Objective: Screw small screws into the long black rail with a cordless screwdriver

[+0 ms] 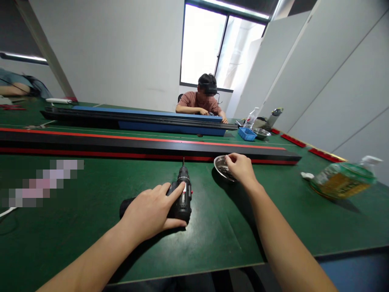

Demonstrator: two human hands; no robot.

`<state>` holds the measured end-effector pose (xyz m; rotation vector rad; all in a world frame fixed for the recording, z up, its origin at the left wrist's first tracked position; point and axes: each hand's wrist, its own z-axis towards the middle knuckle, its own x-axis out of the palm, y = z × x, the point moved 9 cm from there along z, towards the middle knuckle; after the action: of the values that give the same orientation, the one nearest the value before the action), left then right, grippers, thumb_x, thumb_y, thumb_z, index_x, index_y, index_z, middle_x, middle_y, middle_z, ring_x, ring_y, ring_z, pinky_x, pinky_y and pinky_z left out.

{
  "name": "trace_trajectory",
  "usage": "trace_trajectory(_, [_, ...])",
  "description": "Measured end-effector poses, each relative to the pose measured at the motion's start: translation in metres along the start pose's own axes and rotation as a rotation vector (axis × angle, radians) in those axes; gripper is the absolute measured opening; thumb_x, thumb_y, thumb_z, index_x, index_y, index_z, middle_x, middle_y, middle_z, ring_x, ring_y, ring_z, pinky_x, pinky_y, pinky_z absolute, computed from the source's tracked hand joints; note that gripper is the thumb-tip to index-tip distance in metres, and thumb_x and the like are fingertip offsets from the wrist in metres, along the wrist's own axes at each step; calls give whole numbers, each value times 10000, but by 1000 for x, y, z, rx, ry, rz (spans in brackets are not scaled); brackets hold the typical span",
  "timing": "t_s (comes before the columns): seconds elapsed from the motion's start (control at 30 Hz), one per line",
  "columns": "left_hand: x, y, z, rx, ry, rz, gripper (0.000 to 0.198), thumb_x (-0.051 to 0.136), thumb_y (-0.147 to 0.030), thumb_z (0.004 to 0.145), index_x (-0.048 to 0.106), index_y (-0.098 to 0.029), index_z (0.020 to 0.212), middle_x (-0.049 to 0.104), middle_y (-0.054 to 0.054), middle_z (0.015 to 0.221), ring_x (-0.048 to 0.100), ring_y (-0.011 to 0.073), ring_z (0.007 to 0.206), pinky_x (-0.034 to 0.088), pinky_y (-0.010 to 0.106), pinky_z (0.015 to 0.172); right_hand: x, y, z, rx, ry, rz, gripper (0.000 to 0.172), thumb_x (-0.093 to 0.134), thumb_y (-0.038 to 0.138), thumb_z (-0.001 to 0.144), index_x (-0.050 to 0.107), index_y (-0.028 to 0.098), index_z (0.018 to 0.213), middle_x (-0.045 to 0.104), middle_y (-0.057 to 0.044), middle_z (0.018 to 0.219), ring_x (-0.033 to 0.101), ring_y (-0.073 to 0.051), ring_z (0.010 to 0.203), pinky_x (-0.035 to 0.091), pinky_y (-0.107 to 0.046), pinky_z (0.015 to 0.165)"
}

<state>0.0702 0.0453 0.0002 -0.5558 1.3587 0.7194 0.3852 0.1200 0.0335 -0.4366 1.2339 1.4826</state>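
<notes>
My left hand (152, 209) is wrapped over a black cordless drill (183, 198) lying on its side on the green table. Its bit points away from me toward a long black bar with red edges (152, 147). At the rim of a small metal bowl (216, 165), my right hand (241, 167) is closed, thumb and fingertips pinched together over it. Small dark pieces, possibly screws, lie in the bowl. What sits between the right fingertips, if anything, is too small to make out.
Behind the bar lie more long black and blue strips (136, 117). A person (200, 101) sits across the table. Back right are a blue basket (246, 134), another metal bowl (261, 133) and bottles. A large plastic jug (343, 180) lies at the right on the green table (212, 243).
</notes>
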Motion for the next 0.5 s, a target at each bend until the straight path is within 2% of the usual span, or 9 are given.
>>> trace_trajectory(0.17, [2,2,0,-18,27,-9,957,611,-772,838,324,-320,1631,654,162,1374,711,365,1085,594,468,875,2,-28,1,87,94,-28,303,587,322,961,822,174,1082,807,-126,1069,741,-278,1011,496,-313,851])
trace_trajectory(0.33, [2,3,0,-28,41,-11,952,605,-768,844,317,-325,1636,644,163,1402,709,376,1111,592,479,889,-2,-29,1,116,106,-42,326,571,346,972,821,173,1086,803,-133,1098,736,-292,1050,490,-307,851])
trace_trajectory(0.5, [1,3,-1,-29,52,-16,938,595,-761,856,307,-331,1639,633,164,1426,703,372,1132,585,480,911,4,-32,1,127,149,-74,354,525,318,990,815,163,1123,798,-165,1096,733,-292,1057,487,-296,837])
